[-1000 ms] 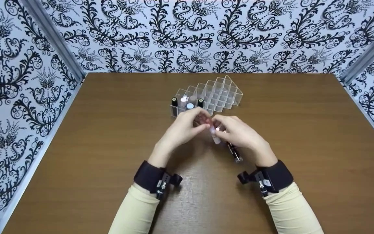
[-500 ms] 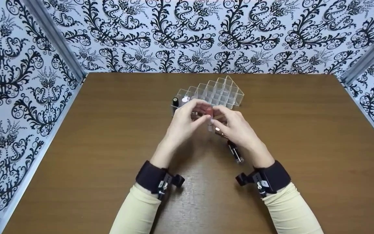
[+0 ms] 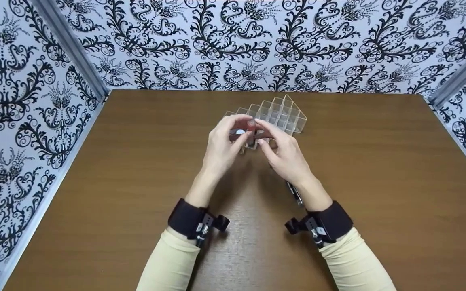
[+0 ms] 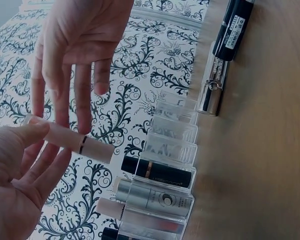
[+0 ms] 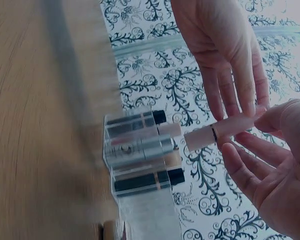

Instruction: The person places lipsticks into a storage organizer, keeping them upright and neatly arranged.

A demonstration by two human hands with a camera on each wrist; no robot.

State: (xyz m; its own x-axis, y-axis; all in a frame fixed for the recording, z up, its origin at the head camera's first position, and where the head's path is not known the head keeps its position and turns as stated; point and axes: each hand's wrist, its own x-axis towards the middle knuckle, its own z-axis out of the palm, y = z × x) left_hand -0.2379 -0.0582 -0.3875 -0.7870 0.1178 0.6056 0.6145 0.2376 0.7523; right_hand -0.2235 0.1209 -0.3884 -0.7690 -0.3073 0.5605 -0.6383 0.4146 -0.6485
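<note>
A pale pink lipstick tube [image 4: 97, 148] with a dark band is pinched near one end by my left hand [image 3: 221, 141], thumb on one side and fingers behind. My right hand [image 3: 285, 153] is close beside it, with its fingertips right at the tube and its thumb held apart from it. Both hands are over the left part of a clear stepped lipstick organizer [image 3: 287, 117]. Standing in its front slots, in the left wrist view, are a black lipstick [image 4: 165, 172], a silver tube [image 4: 155, 195] and a pink one [image 4: 147, 220].
On the wooden table [image 3: 136, 161], a black tube [image 4: 233, 31] and a clear-and-silver tube [image 4: 213, 85] lie near my right forearm. More slots of the organizer rise toward the back right. Patterned walls [image 3: 233, 48] stand behind and at the sides.
Both hands have moved away from me and left with the pink lipstick tube, from in front of the organizer to over it. My right thumb now stands off the tube.
</note>
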